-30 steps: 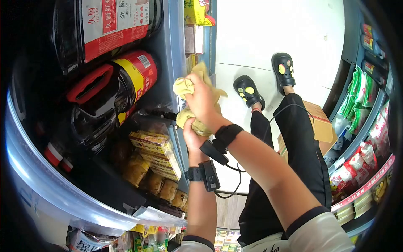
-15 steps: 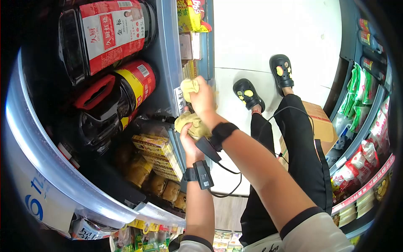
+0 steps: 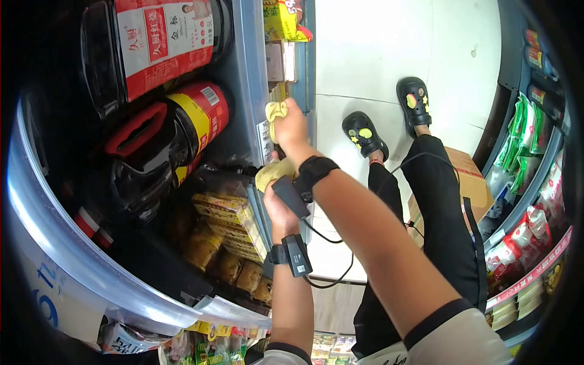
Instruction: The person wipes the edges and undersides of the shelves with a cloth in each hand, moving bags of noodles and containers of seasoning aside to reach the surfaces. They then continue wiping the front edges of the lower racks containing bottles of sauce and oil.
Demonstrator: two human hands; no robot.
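A yellow cloth (image 3: 275, 173) is bunched in my left hand (image 3: 278, 207), whose fingers close around it beside the shelf edge. Just beyond, my right hand (image 3: 292, 129) grips another bunched part of yellow cloth, close to a price label (image 3: 264, 140) on the shelf front. Whether both parts are one cloth is hidden by my right wrist. Each wrist carries a black strap with a small dark device and a cable. To the left of my hands, a dark bottle with a red handle (image 3: 159, 141) lies on the shelf.
A larger dark bottle (image 3: 164, 48) with a red and white label lies further up the shelf. Stacked small yellow boxes (image 3: 234, 222) stand below. A cardboard box (image 3: 468, 176) sits on the floor by my legs. Bagged goods (image 3: 517, 255) fill the right-hand shelf.
My right hand has shifted slightly up along the shelf edge, still gripping the cloth. My left hand keeps hold of its bunch. The whole view has tilted a little.
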